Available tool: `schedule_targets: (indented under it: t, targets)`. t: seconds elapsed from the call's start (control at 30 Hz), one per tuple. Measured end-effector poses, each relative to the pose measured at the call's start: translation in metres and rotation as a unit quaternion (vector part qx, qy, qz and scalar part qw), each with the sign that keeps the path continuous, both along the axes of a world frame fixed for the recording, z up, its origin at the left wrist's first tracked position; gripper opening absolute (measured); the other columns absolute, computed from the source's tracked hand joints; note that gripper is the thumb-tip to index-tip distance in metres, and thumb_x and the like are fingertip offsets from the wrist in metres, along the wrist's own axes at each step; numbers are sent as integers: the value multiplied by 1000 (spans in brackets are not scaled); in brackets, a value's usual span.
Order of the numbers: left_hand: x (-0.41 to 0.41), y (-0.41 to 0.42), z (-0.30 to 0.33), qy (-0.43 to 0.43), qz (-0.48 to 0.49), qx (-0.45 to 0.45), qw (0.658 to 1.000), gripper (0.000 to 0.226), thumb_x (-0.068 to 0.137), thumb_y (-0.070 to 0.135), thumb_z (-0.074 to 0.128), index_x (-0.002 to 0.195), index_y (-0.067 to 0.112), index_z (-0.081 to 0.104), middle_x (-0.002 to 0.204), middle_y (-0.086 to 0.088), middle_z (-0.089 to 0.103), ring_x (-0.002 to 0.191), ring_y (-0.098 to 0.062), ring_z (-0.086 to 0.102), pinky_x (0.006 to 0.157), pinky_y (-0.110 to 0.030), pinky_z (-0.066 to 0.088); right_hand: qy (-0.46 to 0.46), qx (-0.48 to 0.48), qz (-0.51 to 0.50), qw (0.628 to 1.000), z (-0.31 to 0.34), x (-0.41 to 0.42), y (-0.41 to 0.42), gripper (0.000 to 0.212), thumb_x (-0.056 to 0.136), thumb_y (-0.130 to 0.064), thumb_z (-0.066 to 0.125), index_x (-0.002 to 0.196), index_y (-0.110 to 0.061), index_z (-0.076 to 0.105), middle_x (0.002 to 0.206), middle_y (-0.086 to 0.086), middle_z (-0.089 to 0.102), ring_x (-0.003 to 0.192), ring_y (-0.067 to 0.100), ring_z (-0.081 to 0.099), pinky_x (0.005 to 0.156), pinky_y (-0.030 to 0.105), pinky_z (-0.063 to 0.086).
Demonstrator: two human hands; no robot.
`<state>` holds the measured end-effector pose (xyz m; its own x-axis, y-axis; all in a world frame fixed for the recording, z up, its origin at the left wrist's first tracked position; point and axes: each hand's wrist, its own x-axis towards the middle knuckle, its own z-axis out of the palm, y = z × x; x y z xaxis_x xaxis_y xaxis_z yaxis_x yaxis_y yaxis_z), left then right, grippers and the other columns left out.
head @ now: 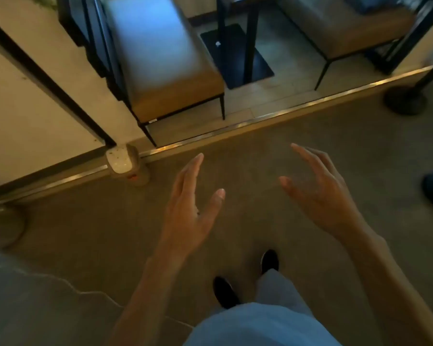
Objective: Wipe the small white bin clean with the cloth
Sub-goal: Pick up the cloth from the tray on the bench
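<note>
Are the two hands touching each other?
Apart. The head view shows bare carpet between the left hand and the right hand, both open.

- Both hands hang over the carpet [310, 126], left hand [190, 206] beside right hand [320, 193], apart, holding nothing.
- Two shoes [224, 292] stand on the carpet below the hands.
- A metal threshold strip [273, 116] crosses beyond the hands.
- Behind it stands a cushioned bench [160, 53], with a table base [235, 56] to its right.
- A small bin [125, 162] sits left of the hands, at the strip.
</note>
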<state>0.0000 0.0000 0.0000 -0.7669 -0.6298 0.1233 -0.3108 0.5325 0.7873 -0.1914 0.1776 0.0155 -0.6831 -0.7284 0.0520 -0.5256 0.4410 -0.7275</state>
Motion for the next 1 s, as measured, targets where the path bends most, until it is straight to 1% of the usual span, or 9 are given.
schedule_targets:
  t: [0.1, 0.2, 0.3, 0.43, 0.53, 0.73, 0.83, 0.93, 1.0]
  targets:
    - [-30, -1, -1, -12, -27, -4, 1000, 74, 96, 48, 59, 155, 45, 15, 149, 38, 12, 139, 13, 20, 105, -28, 33, -4, -6, -49, 999, -1, -15, 11, 73, 85, -59, 55, 150, -37, 31, 148, -13, 32, 128, -5, 31, 94, 17, 31]
    - [-69, 1, -2, -15, -62, -8, 998, 74, 96, 49, 58, 156, 43, 14, 153, 31, 15, 144, 5, 21, 107, -30, 33, -7, -5, -75, 997, -8, -36, 19, 72, 85, -57, 55, 150, -36, 30, 149, -12, 33, 129, -2, 33, 98, 25, 34]
    - [-110, 1, -3, -14, -89, -10, 996, 75, 96, 47, 58, 156, 43, 13, 157, 27, 15, 145, 6, 19, 108, -20, 29, -11, -15, -105, 994, -14, -71, 26, 74, 85, -59, 54, 150, -34, 31, 148, -11, 34, 131, 2, 35, 101, 28, 36]
    - [-175, 3, -5, -28, -107, -14, 994, 75, 96, 47, 58, 156, 41, 14, 157, 27, 16, 143, 13, 17, 101, -9, 25, -17, -29, -126, 991, -19, -133, 34, 75, 84, -62, 51, 150, -32, 33, 148, -7, 36, 132, 7, 39, 99, 29, 38]
    - [-229, 7, -3, -37, -111, -12, 993, 74, 96, 49, 57, 156, 45, 13, 153, 32, 12, 138, 21, 14, 98, -6, 25, -28, -42, -131, 990, -16, -185, 42, 73, 85, -59, 53, 150, -31, 34, 147, -9, 36, 131, 3, 37, 97, 22, 34]
    - [-331, 25, -1, -49, -130, -11, 990, 74, 94, 51, 56, 155, 45, 15, 154, 31, 13, 136, 23, 12, 95, -8, 26, -27, -30, -129, 991, -17, -273, 64, 69, 88, -59, 53, 149, -32, 34, 145, -13, 35, 126, -6, 35, 95, 15, 31]
    - [-377, 31, -3, -54, -143, -1, 988, 75, 94, 51, 57, 155, 45, 14, 159, 24, 13, 143, 5, 17, 100, -23, 37, -44, -18, -145, 988, -21, -307, 74, 69, 89, -58, 55, 150, -36, 32, 146, -18, 31, 126, -7, 34, 97, 17, 33]
    - [-419, 36, -6, -51, -163, 4, 985, 75, 94, 51, 57, 156, 45, 13, 159, 25, 11, 141, 9, 12, 102, -27, 35, -47, -18, -171, 984, -25, -337, 83, 67, 90, -55, 56, 149, -35, 33, 146, -17, 32, 128, -4, 36, 100, 23, 36]
    - [-447, 36, -10, -51, -178, -6, 983, 75, 95, 52, 56, 156, 45, 12, 159, 24, 11, 140, 9, 11, 104, -27, 33, -44, -14, -186, 982, -29, -357, 87, 66, 90, -55, 55, 149, -34, 34, 145, -18, 32, 125, -7, 35, 98, 19, 34]
